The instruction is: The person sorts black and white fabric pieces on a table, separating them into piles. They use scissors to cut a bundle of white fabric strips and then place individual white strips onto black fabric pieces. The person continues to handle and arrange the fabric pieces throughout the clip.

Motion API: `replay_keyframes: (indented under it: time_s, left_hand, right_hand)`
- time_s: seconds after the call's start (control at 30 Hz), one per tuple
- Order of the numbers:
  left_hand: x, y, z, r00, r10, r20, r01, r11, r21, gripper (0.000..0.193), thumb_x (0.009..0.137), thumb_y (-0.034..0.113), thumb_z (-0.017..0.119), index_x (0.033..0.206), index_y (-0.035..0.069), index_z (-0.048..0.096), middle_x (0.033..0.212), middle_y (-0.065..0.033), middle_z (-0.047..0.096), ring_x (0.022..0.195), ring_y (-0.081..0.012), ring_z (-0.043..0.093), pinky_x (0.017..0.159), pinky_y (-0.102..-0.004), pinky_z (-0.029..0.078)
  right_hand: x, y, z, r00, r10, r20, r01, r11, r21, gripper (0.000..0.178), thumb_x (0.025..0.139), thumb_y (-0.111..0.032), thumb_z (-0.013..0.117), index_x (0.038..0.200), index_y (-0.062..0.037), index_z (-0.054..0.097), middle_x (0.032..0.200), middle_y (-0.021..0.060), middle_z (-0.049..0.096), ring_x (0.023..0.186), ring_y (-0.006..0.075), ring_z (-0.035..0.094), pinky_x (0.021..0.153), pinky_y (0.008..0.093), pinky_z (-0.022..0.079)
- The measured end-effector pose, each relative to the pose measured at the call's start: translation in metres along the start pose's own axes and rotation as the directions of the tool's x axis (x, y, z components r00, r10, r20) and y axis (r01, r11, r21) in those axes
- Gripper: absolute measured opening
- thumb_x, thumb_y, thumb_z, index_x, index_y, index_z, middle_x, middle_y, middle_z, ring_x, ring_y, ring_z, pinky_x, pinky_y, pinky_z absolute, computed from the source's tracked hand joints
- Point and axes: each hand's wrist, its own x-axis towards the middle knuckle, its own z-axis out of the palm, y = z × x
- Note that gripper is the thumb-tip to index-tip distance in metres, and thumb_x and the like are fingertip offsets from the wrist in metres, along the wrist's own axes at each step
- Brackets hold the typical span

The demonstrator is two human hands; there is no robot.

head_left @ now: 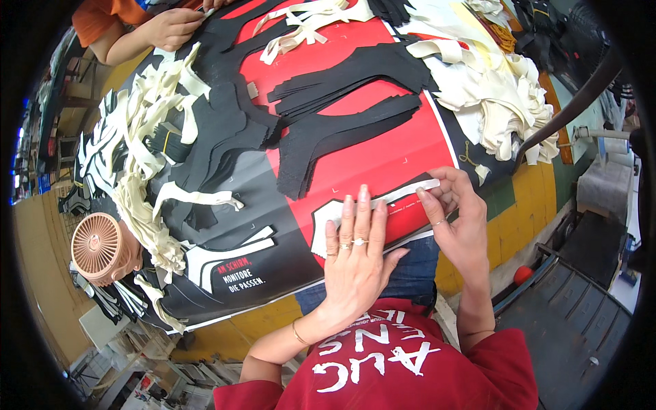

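A cut piece of black fabric with white backing lies near the table's front edge, on the red part of the printed sheet. My left hand rests flat on it, fingers stretched out. At the piece's right end, my right hand pinches the narrow white strip between thumb and fingers. My left hand partly covers the piece. Just beyond it lie stacks of cut black fabric. Left of my left hand is another white-edged black piece.
Cream fabric strips are heaped along the left side, with more cream pieces at the far right. A pink fan stands at the left edge. A dark curved bar rises on the right. Another person's hand is at the far left.
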Motion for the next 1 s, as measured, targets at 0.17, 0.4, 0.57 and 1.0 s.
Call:
replay_keyframes:
  time_s: [0.17, 0.4, 0.57, 1.0]
  left_hand:
    - [0.01, 0.009, 0.012, 0.997, 0.077, 0.031, -0.076, 0.996, -0.037, 0.089, 0.084, 0.043, 0.071, 0.151, 0.0, 0.032, 0.16, -0.0213, 0.023, 0.149, -0.0376, 0.02, 0.119, -0.0518, 0.015]
    - [0.015, 0.008, 0.02, 0.995, 0.098, 0.026, -0.1, 0.993, 0.06, 0.09, 0.08, 0.044, 0.073, 0.149, 0.001, 0.036, 0.16, -0.0188, 0.026, 0.149, -0.0346, 0.022, 0.119, -0.0495, 0.016]
    - [0.014, 0.008, 0.021, 0.994, 0.099, 0.034, -0.102, 0.991, 0.083, 0.091, 0.079, 0.044, 0.074, 0.149, 0.001, 0.036, 0.159, -0.0184, 0.027, 0.149, -0.0346, 0.022, 0.12, -0.0488, 0.015]
    - [0.013, 0.009, 0.028, 0.995, 0.104, -0.002, -0.103, 0.988, 0.118, 0.091, 0.078, 0.043, 0.076, 0.148, 0.001, 0.037, 0.159, -0.0191, 0.026, 0.148, -0.0363, 0.022, 0.119, -0.0507, 0.016]
  right_hand:
    - [0.002, 0.003, 0.002, 0.997, 0.013, -0.08, -0.013, 1.0, 0.004, 0.03, 0.091, -0.009, 0.069, 0.117, -0.0001, 0.058, 0.075, 0.0073, 0.062, 0.057, 0.0114, 0.055, 0.055, 0.0266, 0.046]
    - [0.011, 0.01, 0.005, 0.993, 0.015, -0.116, -0.016, 1.0, -0.015, 0.029, 0.091, -0.007, 0.068, 0.118, -0.0019, 0.057, 0.075, 0.0074, 0.062, 0.055, 0.0123, 0.051, 0.054, 0.0284, 0.044]
    - [0.011, 0.012, 0.005, 0.992, -0.013, -0.129, 0.008, 0.999, -0.038, 0.026, 0.091, -0.007, 0.068, 0.113, -0.0018, 0.056, 0.075, 0.0072, 0.061, 0.054, 0.0124, 0.051, 0.053, 0.0283, 0.044]
    - [0.009, 0.016, 0.012, 0.926, -0.274, -0.261, 0.161, 0.909, -0.386, 0.028, 0.085, -0.01, 0.073, 0.106, -0.0034, 0.055, 0.097, 0.0132, 0.059, 0.081, 0.0253, 0.059, 0.071, 0.038, 0.049]
